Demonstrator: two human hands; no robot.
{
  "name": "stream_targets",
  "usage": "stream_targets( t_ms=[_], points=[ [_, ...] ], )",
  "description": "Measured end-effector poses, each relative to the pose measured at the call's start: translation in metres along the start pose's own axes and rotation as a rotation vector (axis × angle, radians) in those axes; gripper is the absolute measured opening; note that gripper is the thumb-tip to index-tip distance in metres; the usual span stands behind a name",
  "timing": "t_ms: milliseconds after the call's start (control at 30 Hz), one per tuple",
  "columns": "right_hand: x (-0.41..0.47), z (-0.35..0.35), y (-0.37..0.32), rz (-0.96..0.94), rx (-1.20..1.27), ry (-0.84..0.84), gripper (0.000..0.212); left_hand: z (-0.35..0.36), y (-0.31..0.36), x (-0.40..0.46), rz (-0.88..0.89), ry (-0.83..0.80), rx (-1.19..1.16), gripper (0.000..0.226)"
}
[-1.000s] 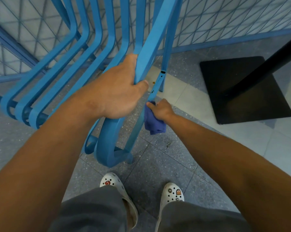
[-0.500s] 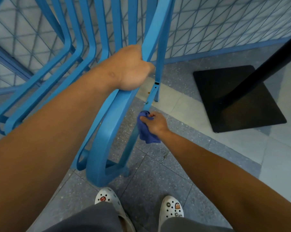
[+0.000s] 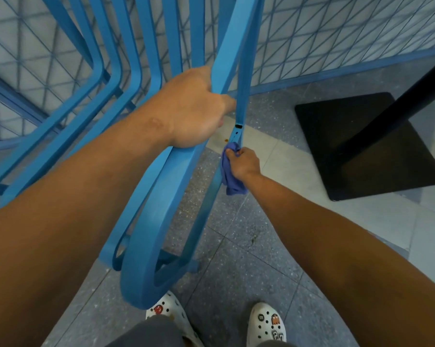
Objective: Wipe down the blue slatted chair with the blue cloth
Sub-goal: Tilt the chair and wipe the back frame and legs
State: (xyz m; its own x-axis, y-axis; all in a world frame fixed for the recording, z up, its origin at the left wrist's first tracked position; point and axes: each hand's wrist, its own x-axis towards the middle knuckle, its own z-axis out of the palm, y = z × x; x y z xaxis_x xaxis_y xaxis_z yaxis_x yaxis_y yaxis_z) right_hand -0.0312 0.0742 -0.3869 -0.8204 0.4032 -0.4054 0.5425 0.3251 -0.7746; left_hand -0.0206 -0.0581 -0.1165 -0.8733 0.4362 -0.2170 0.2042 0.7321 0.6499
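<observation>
Floor: grey speckled tiles [image 3: 236, 284] underfoot, a paler strip beyond, blue lattice fence [image 3: 336, 41] behind.
Chair: the blue slatted chair [image 3: 146, 246] is tipped toward me so its thin bars come within reach; its curved frame hangs just above my shoes [image 3: 265, 324].
Left hand: my left hand [image 3: 194, 108] has its fingers curled round a broad slat, gripping it to keep the tilted chair steady while I rub.
Right hand: my right hand [image 3: 244, 162] pinches the cloth [image 3: 230, 171] bunched against a narrow bar, just below a small dark slot in it (the loose end dangles under my fist).
Why there: low on the bar, I judge, because that stretch is mid-wipe.
Nearby: a black table base [image 3: 349, 146] sits well apart, to the right.
Risk: letting go with the left would probably drop the chair.
</observation>
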Motion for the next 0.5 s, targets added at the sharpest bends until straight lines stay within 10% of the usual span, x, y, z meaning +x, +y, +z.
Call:
stream_targets(
  t_ms=[500],
  points=[
    [0.011, 0.002, -0.001, 0.022, 0.001, -0.045, 0.039, 0.003, -0.006, 0.004, -0.009, 0.031, -0.033, 0.023]
  ],
)
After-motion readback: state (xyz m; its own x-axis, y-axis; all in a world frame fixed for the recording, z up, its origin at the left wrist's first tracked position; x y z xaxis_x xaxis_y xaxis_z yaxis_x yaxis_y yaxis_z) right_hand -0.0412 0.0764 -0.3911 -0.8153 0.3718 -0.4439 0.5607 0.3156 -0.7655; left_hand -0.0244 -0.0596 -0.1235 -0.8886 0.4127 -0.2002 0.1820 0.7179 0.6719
